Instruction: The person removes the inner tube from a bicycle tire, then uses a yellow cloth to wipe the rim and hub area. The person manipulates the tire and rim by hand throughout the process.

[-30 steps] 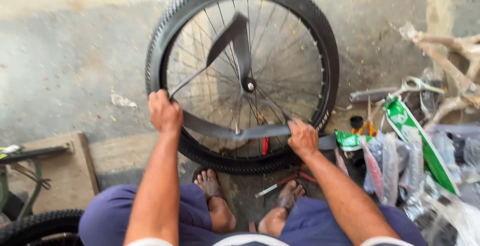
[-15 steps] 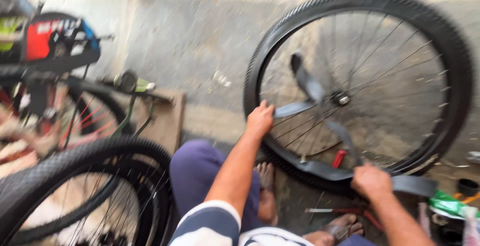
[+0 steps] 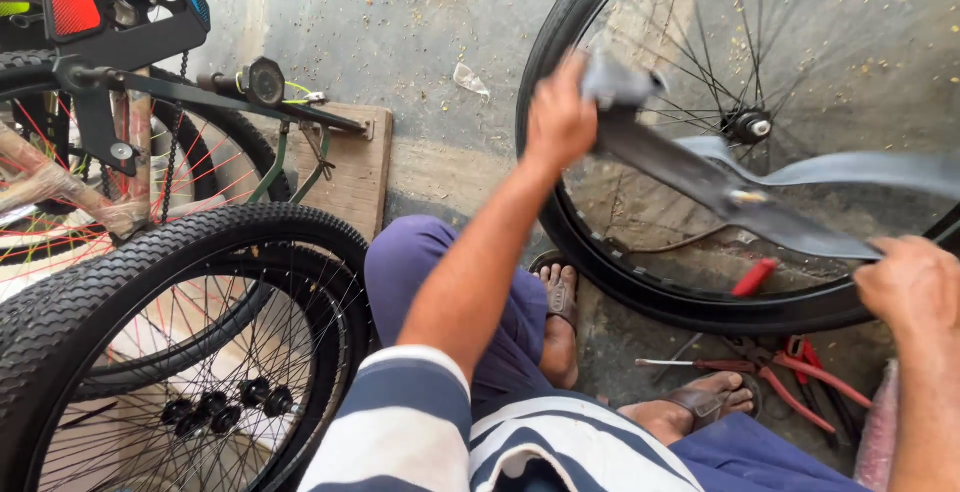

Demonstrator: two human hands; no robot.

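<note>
The largest thing in view is the bicycle wheel [image 3: 590, 252] standing upright against the grey concrete wall [image 3: 400, 32], its black tyre and rim resting on the floor just past the person's sandalled feet, its hub [image 3: 748, 127] up and to the right of the raised hand; to the left a second knobby-tyred wheel [image 3: 190, 352] leans in front of a partly wrapped bicycle frame [image 3: 130, 102], with a wooden board [image 3: 352, 167] behind them. Stretched across the face of the standing wheel is a flat, deflated grey inner tube [image 3: 700, 177], whose long axis runs from upper left down to lower right, so it lies straight ahead of the person and spans the gap between both hands. The left hand [image 3: 560, 117] is nearer the tube's upper end, fingers closed around a bunched fold of it up by the tyre's left side; the right hand [image 3: 915, 282] sits lower at the frame's right edge, curled with its fingers on the tube's lower stretch, though whether it truly pinches the rubber I cannot tell for sure. A small valve fitting [image 3: 745, 195] shows midway along the tube. Below the rim lie a red tyre lever [image 3: 752, 277] and red-handled pliers [image 3: 800, 362] on the floor; no box or tray appears in view
</note>
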